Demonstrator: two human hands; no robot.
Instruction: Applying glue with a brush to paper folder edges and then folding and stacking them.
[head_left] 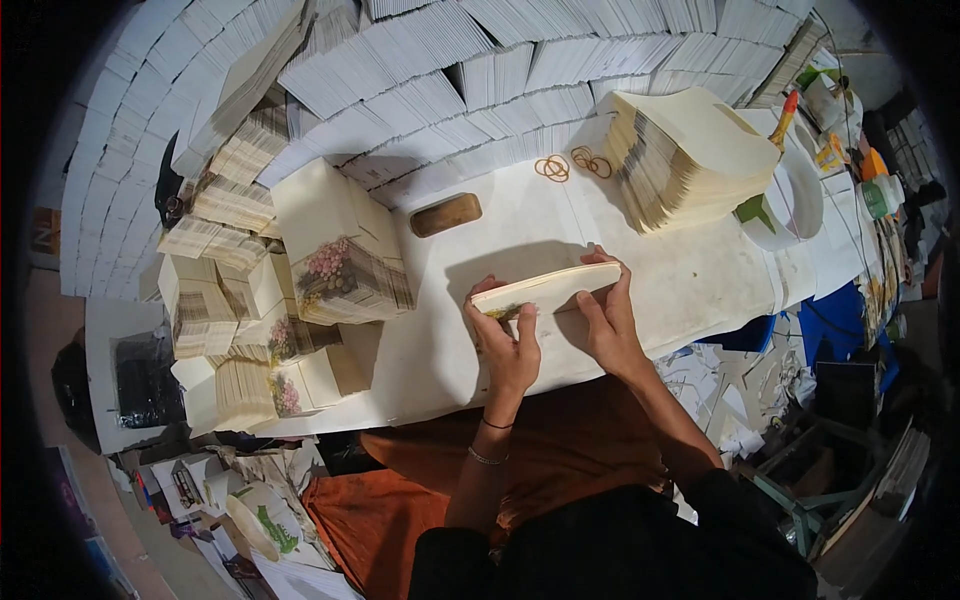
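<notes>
Both hands hold a thin stack of cream cards [548, 283] on edge above the worktable, a bit of floral print showing at its left end. My left hand [508, 350] grips the left end, thumb on the near face and fingers behind. At the other end my right hand [614, 325] closes round the stack the same way. Left of them, a tall stack of cream cards with pink flowers [340, 250] stands on the table. Beyond the hands lies a brown rectangular block [446, 215].
White paper stacks [540, 70] form a wall at the back. Several rubber bands [552, 168] lie before it. A tall cream paper stack [695, 160] stands at right, near a white tub [800, 205] with a brush [785, 118]. Paper scraps [735, 400] litter the lower right.
</notes>
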